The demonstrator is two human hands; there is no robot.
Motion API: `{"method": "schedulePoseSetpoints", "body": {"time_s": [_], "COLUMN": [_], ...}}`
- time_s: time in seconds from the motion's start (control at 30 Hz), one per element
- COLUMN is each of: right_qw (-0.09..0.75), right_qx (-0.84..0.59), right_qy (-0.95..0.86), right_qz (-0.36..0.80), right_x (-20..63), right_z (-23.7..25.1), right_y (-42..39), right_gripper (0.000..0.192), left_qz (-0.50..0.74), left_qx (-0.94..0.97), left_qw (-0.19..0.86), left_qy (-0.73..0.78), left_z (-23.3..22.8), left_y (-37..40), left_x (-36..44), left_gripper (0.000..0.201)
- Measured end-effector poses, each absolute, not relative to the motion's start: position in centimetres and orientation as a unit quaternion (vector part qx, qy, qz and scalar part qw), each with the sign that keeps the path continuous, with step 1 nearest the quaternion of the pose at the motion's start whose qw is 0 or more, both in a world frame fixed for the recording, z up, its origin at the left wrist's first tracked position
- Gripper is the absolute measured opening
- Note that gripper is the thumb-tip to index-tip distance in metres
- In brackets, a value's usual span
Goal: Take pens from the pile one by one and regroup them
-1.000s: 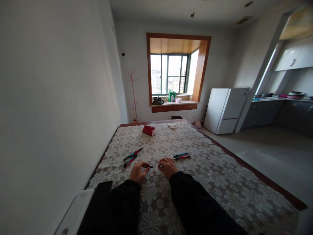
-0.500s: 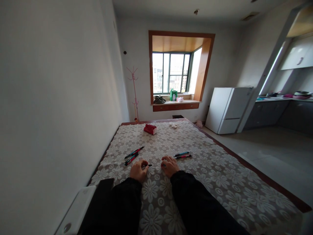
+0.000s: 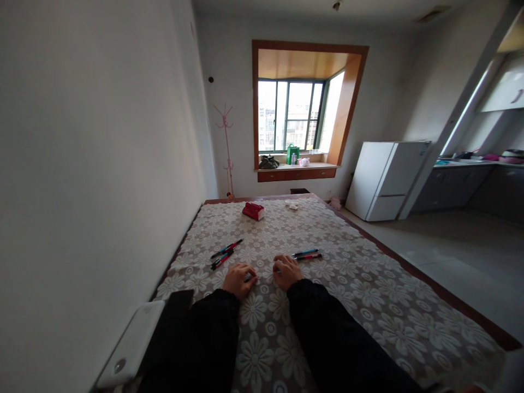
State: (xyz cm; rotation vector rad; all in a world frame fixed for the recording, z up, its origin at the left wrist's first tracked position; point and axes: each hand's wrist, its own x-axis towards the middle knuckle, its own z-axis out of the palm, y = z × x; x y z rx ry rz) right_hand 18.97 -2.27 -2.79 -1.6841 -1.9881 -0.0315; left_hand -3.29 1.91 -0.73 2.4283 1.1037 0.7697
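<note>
My left hand [image 3: 239,279] rests low over the patterned tablecloth [image 3: 254,360], its fingers curled together. A bit of something dark shows at its fingertips, mostly hidden by them. To the right, my right hand [image 3: 286,271] is also curled, thumb toward the fingers; what it holds, if anything, is hidden. Beyond my left hand lie several pens with black, red and teal parts, among them a red and black pen [image 3: 222,259]. Just past my right hand's fingers lie a teal pen [image 3: 306,252] and, nearly parallel, a red pen [image 3: 309,256].
A red tissue pack [image 3: 252,211] lies toward the far end of the table, with a crumpled white thing [image 3: 292,205] to its right. A white device [image 3: 131,346] is at the lower left, near the wall. A white fridge [image 3: 387,180] stands beyond the table's right side.
The thin dark piece that stuck out from my left hand is now mostly covered by its fingers. Both hands stay close to where they were; the view has shifted slightly.
</note>
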Motion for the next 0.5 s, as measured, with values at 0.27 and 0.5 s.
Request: {"method": "schedulePoseSetpoints", "body": {"time_s": [0.27, 0.5], "right_qw": [0.259, 0.251], "right_qx": [-0.640, -0.645], "right_qy": [-0.723, -0.722], "right_qz": [-0.013, -0.007], "right_x": [19.35, 19.28], "right_z": [-3.36, -3.28], "right_y": [-1.89, -1.93], "right_gripper": [0.011, 0.011], "left_qz": [0.283, 0.263], "left_qx": [0.851, 0.867], "left_qw": [0.174, 0.186], "left_qy": [0.406, 0.380], "left_z": [-0.99, -0.88], "left_y": [2.08, 1.86], "left_x": [-3.30, -3.35], "left_gripper": [0.009, 0.015]}}
